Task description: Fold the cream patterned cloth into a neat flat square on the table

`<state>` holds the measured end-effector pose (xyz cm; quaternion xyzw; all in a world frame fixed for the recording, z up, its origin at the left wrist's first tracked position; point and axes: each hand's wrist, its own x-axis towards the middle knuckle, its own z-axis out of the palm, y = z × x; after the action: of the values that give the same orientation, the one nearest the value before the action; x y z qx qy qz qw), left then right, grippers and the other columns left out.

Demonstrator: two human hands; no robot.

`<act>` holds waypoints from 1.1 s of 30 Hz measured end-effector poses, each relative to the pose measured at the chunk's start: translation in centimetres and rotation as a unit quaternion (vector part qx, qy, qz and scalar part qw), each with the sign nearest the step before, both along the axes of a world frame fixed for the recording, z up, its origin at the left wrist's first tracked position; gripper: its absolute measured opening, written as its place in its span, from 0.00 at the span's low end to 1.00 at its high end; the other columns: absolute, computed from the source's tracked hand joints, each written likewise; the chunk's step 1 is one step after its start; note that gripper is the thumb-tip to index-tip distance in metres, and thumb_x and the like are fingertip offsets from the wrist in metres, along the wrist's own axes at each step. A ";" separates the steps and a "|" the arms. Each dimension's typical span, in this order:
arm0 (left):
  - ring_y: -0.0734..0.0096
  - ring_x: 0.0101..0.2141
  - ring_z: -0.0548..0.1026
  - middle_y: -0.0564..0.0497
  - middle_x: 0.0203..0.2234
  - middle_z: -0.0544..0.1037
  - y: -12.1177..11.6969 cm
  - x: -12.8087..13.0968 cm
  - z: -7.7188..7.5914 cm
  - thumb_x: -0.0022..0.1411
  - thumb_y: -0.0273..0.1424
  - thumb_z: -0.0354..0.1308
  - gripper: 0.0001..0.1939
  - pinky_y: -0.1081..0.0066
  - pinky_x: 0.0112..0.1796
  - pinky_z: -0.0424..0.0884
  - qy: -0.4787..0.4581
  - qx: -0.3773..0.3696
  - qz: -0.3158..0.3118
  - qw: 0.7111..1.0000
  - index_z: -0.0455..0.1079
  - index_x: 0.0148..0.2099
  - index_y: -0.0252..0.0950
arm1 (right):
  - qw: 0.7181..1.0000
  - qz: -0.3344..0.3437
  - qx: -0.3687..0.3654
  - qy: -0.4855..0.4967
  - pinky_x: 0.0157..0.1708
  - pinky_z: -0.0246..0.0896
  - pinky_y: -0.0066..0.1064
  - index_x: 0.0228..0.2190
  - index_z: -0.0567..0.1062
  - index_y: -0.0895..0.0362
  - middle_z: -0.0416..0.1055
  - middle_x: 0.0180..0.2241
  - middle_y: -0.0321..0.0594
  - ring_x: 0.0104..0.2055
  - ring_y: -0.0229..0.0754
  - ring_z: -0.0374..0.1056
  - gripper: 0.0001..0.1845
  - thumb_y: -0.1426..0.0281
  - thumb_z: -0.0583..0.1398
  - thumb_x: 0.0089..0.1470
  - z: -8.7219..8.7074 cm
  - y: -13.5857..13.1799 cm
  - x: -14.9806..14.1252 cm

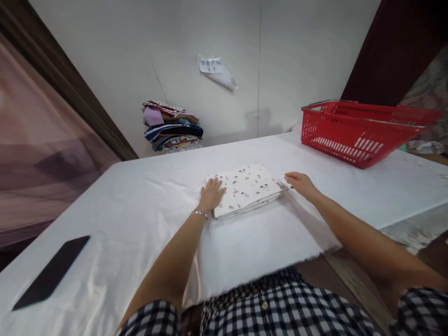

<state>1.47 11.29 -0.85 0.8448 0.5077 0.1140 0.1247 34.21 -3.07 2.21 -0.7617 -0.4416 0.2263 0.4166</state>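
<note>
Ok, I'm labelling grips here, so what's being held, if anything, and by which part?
Nothing appears gripped: the left hand rests on the folded cloth at its left end; the right hand is near its right end.

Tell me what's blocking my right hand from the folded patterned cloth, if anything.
Nothing visible stands between the right hand and the folded cloth. The left hand rests on the cloth's left side, and the red basket stands farther back to the right, out of the way.
</note>
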 end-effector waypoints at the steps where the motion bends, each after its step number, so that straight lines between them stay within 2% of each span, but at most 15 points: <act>1: 0.61 0.65 0.42 0.53 0.65 0.49 -0.1 0.1 0.4 0.66 0.46 0.39 0.26 0.48 0.59 0.43 0.004 -0.010 0.002 1.000 0.55 0.63 0.47 | 0.999 -0.001 -0.035 0.035 0.31 0.66 0.29 0.40 0.74 0.60 0.75 0.39 0.46 0.34 0.40 0.71 0.14 0.65 0.57 0.54 0.1 -0.1 0.7; 4: 0.59 0.65 0.43 0.52 0.65 0.49 -1.0 0.5 2.1 0.65 0.48 0.40 0.27 0.48 0.59 0.43 0.010 -0.024 0.012 1.000 0.56 0.63 0.47 | 0.988 0.020 -0.108 0.113 0.20 0.61 0.24 0.34 0.73 0.60 0.74 0.31 0.44 0.23 0.34 0.67 0.15 0.60 0.60 0.53 0.2 -0.2 1.2; 7: 0.57 0.64 0.45 0.52 0.65 0.51 -3.3 0.7 3.0 0.65 0.48 0.41 0.28 0.49 0.60 0.41 0.017 0.016 -0.020 1.000 0.57 0.63 0.46 | 0.981 0.028 -0.130 0.142 0.17 0.56 0.23 0.29 0.72 0.59 0.72 0.25 0.40 0.20 0.32 0.64 0.15 0.59 0.64 0.49 0.3 0.2 1.0; 11: 0.55 0.64 0.47 0.51 0.64 0.54 -6.9 0.2 2.1 0.64 0.49 0.44 0.28 0.51 0.61 0.39 0.050 0.064 -0.099 0.992 0.59 0.62 0.45 | 0.967 0.052 -0.144 0.204 0.15 0.53 0.23 0.25 0.71 0.59 0.69 0.19 0.36 0.18 0.32 0.62 0.13 0.63 0.67 0.46 0.0 1.0 0.9; 14: 0.57 0.63 0.49 0.53 0.63 0.55 -8.2 -0.7 0.9 0.65 0.48 0.43 0.27 0.52 0.61 0.41 0.048 0.073 -0.096 0.992 0.58 0.62 0.47 | 0.946 0.088 -0.085 0.301 0.16 0.53 0.20 0.27 0.70 0.59 0.70 0.21 0.36 0.19 0.30 0.63 0.10 0.67 0.65 0.48 -0.4 1.4 0.8; 16: 0.59 0.63 0.50 0.54 0.63 0.55 -8.3 -1.0 0.4 0.65 0.48 0.41 0.27 0.53 0.61 0.42 0.038 0.075 -0.090 0.992 0.57 0.63 0.48 | 0.937 0.096 -0.079 0.326 0.15 0.53 0.20 0.27 0.70 0.59 0.71 0.22 0.37 0.20 0.30 0.63 0.10 0.68 0.65 0.48 -0.7 1.6 0.6; 20: 0.58 0.63 0.50 0.53 0.63 0.55 -8.0 -1.1 0.0 0.65 0.49 0.40 0.27 0.52 0.61 0.42 0.030 0.079 -0.083 0.993 0.58 0.62 0.46 | 0.953 0.076 -0.133 0.259 0.14 0.52 0.21 0.24 0.68 0.59 0.70 0.19 0.36 0.18 0.32 0.63 0.13 0.67 0.67 0.46 -0.9 1.6 0.4; 24: 0.57 0.63 0.50 0.53 0.63 0.57 -8.0 -1.2 -0.1 0.65 0.49 0.42 0.27 0.52 0.61 0.41 0.037 0.106 -0.084 0.990 0.58 0.62 0.47 | 0.968 0.076 -0.157 0.178 0.14 0.51 0.21 0.24 0.68 0.58 0.68 0.17 0.34 0.17 0.32 0.63 0.12 0.66 0.65 0.48 -0.6 1.7 0.4; 29: 0.55 0.62 0.52 0.48 0.62 0.57 -8.3 -1.8 -0.3 0.61 0.51 0.48 0.31 0.48 0.61 0.42 0.050 0.151 -0.117 0.980 0.56 0.63 0.44 | 0.965 0.067 -0.235 0.098 0.14 0.51 0.22 0.23 0.67 0.58 0.68 0.17 0.36 0.16 0.32 0.63 0.15 0.61 0.63 0.50 -0.4 1.7 0.2; 33: 0.55 0.62 0.54 0.48 0.61 0.59 -8.4 -2.2 -0.3 0.62 0.48 0.49 0.29 0.46 0.60 0.45 0.050 0.163 -0.119 0.978 0.57 0.62 0.43 | 0.960 0.078 -0.260 0.060 0.16 0.55 0.25 0.24 0.68 0.58 0.69 0.20 0.37 0.17 0.34 0.64 0.17 0.57 0.61 0.51 -0.6 1.8 0.1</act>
<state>-0.71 2.90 -1.17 0.9126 0.3840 0.1372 -0.0279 34.35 -1.26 1.59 -0.7917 -0.3998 0.4110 0.2108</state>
